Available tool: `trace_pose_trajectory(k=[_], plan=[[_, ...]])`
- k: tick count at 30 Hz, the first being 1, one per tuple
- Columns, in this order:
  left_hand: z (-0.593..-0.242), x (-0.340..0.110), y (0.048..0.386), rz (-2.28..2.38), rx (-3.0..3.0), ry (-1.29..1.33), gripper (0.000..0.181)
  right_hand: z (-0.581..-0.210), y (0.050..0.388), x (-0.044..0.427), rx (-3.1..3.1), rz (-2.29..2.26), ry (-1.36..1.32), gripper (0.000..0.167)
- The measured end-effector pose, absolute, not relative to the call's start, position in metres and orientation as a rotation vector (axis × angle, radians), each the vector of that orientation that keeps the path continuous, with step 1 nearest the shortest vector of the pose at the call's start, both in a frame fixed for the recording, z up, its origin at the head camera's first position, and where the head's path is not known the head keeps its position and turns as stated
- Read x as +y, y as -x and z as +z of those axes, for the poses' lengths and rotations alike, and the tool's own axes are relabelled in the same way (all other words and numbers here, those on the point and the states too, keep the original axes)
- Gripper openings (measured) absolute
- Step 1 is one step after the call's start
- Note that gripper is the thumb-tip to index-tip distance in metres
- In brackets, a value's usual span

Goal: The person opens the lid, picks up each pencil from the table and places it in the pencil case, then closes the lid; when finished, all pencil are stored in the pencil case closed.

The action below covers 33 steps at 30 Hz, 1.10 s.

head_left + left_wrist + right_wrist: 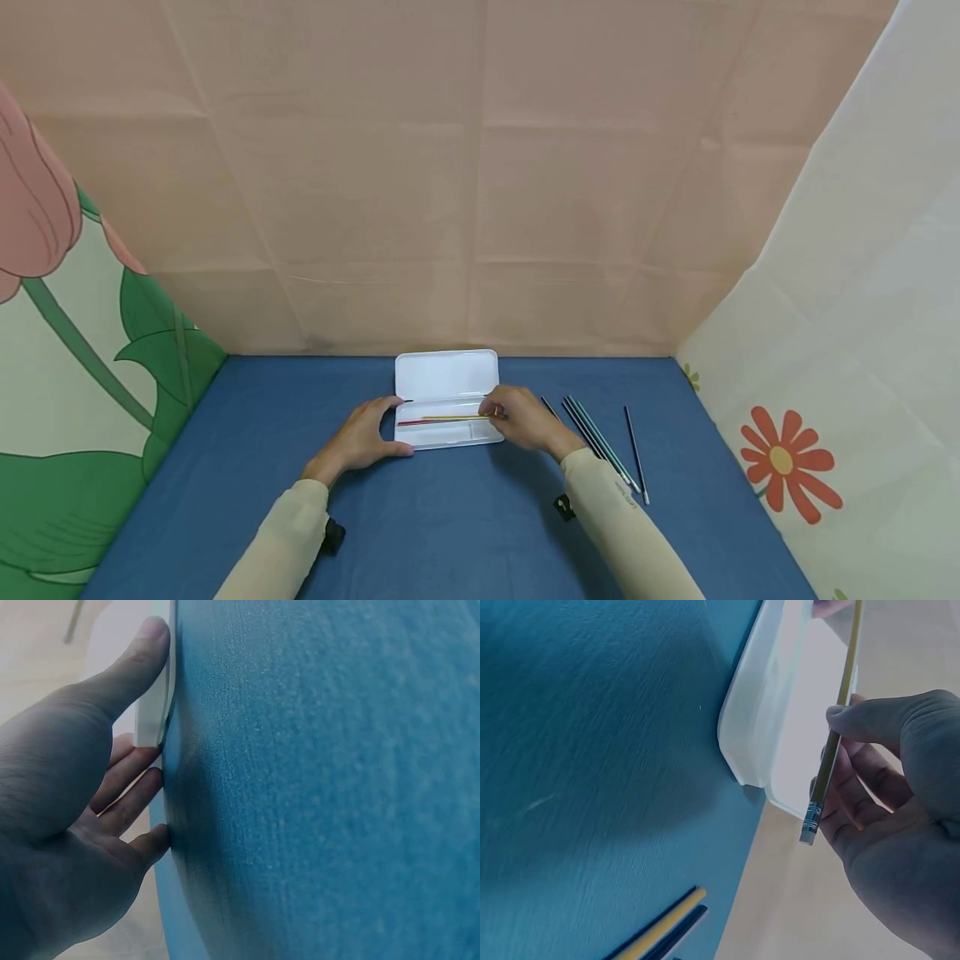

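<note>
A white pencil case (446, 373) stands with its lid raised, and inside its lower tray lies a red pencil (411, 422). My left hand (363, 433) holds the case by its left end, thumb on the front side and fingers toward the back. Between thumb and fingers, my right hand (525, 418) pinches a yellow pencil (846, 682) near its eraser end. That pencil lies lengthwise over the tray; the head view does not show whether it touches the bottom.
Right of the case, several dark and green pencils (596, 435) lie in a loose bundle on the blue cloth (450, 533). A single dark pencil (636, 450) lies farther right. A beige cloth wall (480, 208) rises behind the table.
</note>
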<state>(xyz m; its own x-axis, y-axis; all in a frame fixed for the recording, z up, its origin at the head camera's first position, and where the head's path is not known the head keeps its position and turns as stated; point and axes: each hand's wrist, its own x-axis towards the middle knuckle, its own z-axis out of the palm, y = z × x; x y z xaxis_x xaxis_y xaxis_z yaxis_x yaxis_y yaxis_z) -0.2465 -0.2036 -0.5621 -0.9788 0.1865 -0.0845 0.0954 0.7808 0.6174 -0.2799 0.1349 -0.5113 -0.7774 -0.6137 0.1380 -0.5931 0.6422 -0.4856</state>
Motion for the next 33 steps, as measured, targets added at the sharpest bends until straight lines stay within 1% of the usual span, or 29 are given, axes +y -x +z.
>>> trace_pose_trajectory(k=[12, 19, 26, 33], plan=[[-0.559, -0.203, 0.244, 0.965, 2.835, -0.246, 0.103, -0.519, 0.295, 0.112, 2.753, -0.818, 0.948, 0.018], [-0.56, -0.204, 0.243, 0.978, 2.838, -0.236, 0.101, -0.526, 0.302, 0.099, 2.769, -0.787, 0.952, 0.018], [-0.56, -0.204, 0.242, 0.986, 2.838, -0.232, 0.1, -0.534, 0.306, 0.091, 2.772, -0.799, 0.945, 0.019], [-0.559, -0.204, 0.243, 0.999, 2.83, -0.232, 0.1, -0.533, 0.308, 0.086, 2.749, -0.801, 0.914, 0.019]])
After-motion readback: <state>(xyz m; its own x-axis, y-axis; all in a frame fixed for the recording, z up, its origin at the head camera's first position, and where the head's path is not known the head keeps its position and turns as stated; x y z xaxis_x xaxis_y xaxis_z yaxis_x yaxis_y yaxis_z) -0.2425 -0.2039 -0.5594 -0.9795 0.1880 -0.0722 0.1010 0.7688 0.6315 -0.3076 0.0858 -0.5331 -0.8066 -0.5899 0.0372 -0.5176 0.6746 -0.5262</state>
